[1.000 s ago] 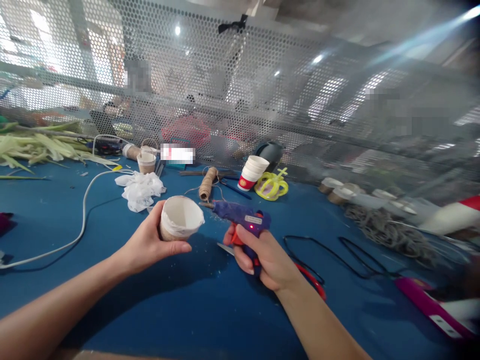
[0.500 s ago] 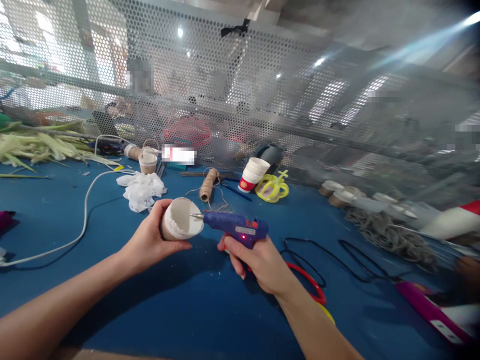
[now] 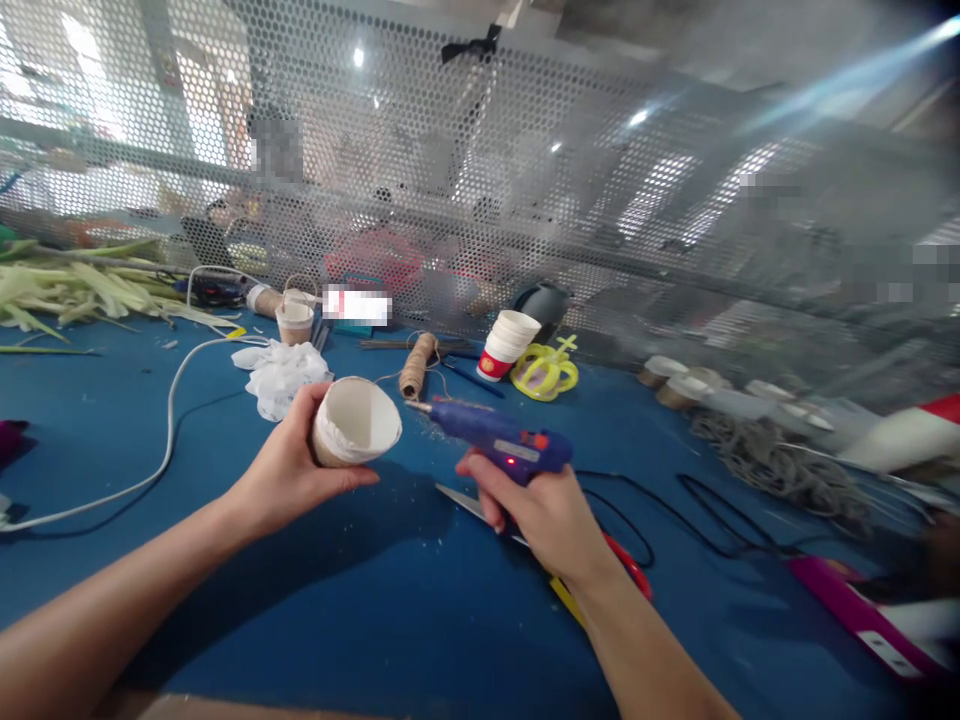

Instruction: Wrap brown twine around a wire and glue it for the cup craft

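Observation:
A wrapped paper cup [image 3: 357, 425], white inside with a brown lower part, is tilted in my left hand [image 3: 296, 455], its mouth facing up and toward me. My right hand [image 3: 536, 505] is wrapped round the handle of a blue glue gun [image 3: 487, 432] with a lit red light. The gun's metal tip points left and stands apart from the cup's rim. Beneath my right hand lie scissors [image 3: 461, 500] with red handles, partly hidden by the hand and forearm. A crumpled white cloth [image 3: 283, 378] lies behind my left hand.
Behind are a twine roll [image 3: 417, 367], stacked cups [image 3: 508, 345] and a yellow crown-shaped item [image 3: 545, 372]. Pale husks [image 3: 82, 290] lie at left; grey cord [image 3: 780, 465] and a purple power strip [image 3: 862, 615] at right. A perforated screen [image 3: 420, 180] stands behind the table.
The glue gun has moved right, out of the cup's mouth, with my right hand. My left hand has raised the cup slightly and shifted it left. More of the scissors shows.

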The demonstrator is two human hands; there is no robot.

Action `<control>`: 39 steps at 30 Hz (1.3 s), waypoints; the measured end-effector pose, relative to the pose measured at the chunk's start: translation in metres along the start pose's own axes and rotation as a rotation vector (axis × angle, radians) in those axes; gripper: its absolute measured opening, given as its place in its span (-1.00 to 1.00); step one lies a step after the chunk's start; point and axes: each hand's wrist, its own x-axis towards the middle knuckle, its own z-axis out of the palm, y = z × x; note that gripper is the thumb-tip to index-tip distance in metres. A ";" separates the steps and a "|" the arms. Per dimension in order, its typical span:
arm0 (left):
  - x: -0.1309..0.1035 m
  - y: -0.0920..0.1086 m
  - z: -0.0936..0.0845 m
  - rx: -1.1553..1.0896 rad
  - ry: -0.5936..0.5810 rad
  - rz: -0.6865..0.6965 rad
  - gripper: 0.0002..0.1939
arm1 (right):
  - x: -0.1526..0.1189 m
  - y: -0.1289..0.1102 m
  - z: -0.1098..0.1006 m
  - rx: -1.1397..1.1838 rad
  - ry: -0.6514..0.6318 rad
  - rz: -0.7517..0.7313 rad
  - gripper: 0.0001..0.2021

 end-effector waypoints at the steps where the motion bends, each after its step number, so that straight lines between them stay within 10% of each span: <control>1: 0.000 0.000 0.000 0.003 -0.005 0.005 -0.37 | 0.000 0.000 -0.001 0.038 0.030 -0.018 -0.71; 11: -0.004 0.000 -0.002 0.045 -0.168 0.094 -0.34 | -0.002 -0.006 -0.003 0.096 -0.122 -0.001 -0.72; 39: -0.004 -0.003 0.000 0.010 -0.155 0.057 -0.41 | -0.002 -0.008 -0.012 -0.089 -0.218 0.063 -0.72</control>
